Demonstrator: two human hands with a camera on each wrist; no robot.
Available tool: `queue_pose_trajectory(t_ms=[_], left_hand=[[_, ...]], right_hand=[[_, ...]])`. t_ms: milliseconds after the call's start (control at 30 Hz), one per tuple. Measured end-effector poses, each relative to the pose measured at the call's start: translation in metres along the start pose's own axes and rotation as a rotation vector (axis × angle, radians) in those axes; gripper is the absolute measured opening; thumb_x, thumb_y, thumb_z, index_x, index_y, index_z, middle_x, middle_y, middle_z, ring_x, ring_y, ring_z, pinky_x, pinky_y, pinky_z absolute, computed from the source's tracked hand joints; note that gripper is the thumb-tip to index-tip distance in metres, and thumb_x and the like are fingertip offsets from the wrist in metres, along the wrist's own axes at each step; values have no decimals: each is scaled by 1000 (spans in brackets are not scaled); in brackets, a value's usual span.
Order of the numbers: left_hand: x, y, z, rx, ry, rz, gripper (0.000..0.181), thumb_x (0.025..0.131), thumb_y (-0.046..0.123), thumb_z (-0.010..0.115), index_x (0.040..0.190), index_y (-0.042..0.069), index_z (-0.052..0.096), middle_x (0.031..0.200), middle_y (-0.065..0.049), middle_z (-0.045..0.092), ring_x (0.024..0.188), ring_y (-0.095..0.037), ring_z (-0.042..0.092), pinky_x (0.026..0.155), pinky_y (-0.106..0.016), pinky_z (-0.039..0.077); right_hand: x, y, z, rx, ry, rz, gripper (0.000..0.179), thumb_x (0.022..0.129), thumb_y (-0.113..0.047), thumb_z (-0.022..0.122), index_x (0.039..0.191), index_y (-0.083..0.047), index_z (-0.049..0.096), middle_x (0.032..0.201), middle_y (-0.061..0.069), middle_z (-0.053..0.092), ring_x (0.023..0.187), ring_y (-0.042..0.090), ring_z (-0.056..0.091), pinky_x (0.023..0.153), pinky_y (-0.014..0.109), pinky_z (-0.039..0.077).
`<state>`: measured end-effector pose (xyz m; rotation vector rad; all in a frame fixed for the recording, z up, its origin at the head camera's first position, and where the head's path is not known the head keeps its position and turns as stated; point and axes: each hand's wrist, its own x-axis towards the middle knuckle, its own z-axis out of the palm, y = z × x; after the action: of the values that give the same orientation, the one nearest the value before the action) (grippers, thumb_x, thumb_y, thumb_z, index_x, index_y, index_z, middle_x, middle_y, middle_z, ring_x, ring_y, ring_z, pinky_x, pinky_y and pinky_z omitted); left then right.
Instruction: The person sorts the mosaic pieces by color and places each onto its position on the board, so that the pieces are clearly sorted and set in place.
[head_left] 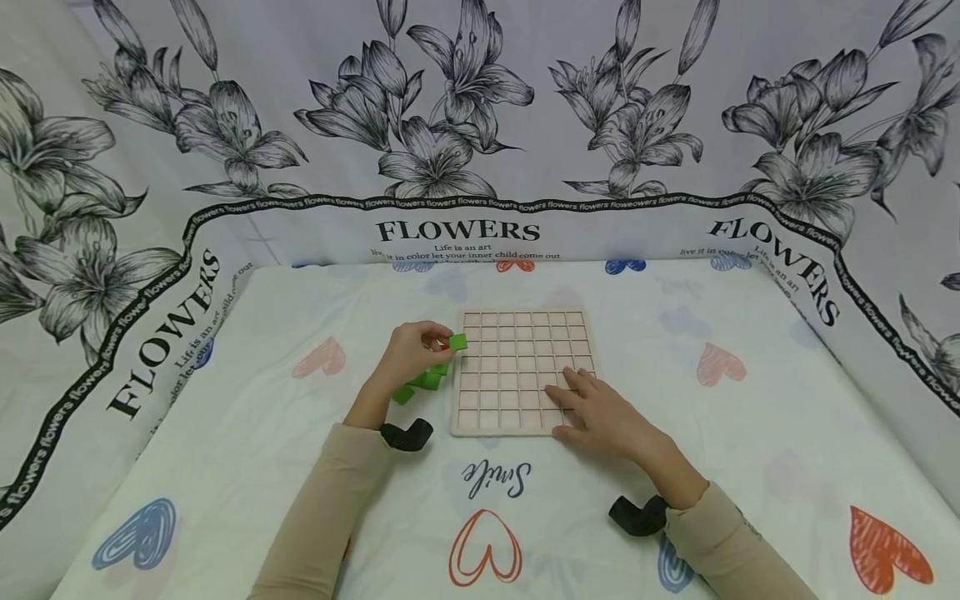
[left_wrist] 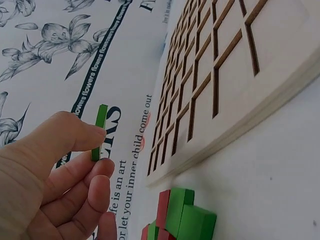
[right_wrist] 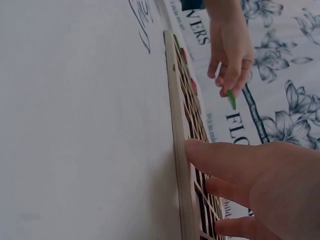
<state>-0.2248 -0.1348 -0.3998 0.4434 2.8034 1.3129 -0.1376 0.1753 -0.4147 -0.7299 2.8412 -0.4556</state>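
Observation:
My left hand (head_left: 408, 357) pinches a thin square green tile (head_left: 457, 342) between thumb and fingers, above the left edge of a wooden grid board (head_left: 502, 432). In the left wrist view the tile (left_wrist: 99, 131) is seen edge-on, upright at the fingertips. Beneath that hand lies a small heap of green and red tiles (left_wrist: 182, 212), partly hidden from the head view. My right hand (head_left: 606, 417) rests on the board's near right corner with its fingers spread. In the right wrist view its thumb (right_wrist: 200, 147) touches the board's side rim.
The board's square cells hold no tiles. A white cloth (head_left: 750, 442) printed with hearts and lettering covers the table. White flower-printed curtains (head_left: 637, 108) stand around the back and sides. Each wrist carries a black strap piece (head_left: 408, 435).

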Motion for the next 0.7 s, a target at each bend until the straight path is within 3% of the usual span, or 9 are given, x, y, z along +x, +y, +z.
queue_pose_trajectory(t_ms=[300,500,700], left_hand=[[13,11,13,-11,-45,10,29,81,12,73,107,1,70,99,-16,70,78,-18,61,65,-20,43],[23,21,22,-39,-80,5,29,81,12,72,107,1,70,100,-16,70,79,-16,58,66,-19,41],[31,27,35,-56,-106,25,28,82,13,71,107,1,70,99,-17,70,78,-16,57,65,-19,41]], right_hand=[[0,0,-3,1,-13,-5,59,91,-34,63,142,-10,47,153,28,33,141,49,30,113,59,30],[-2,0,-7,-74,61,-45,45,87,-27,69,128,-9,61,135,25,54,125,42,53,101,52,46],[-1,2,-7,-126,121,-82,36,86,-23,70,119,-11,67,123,21,61,114,37,59,93,49,50]])
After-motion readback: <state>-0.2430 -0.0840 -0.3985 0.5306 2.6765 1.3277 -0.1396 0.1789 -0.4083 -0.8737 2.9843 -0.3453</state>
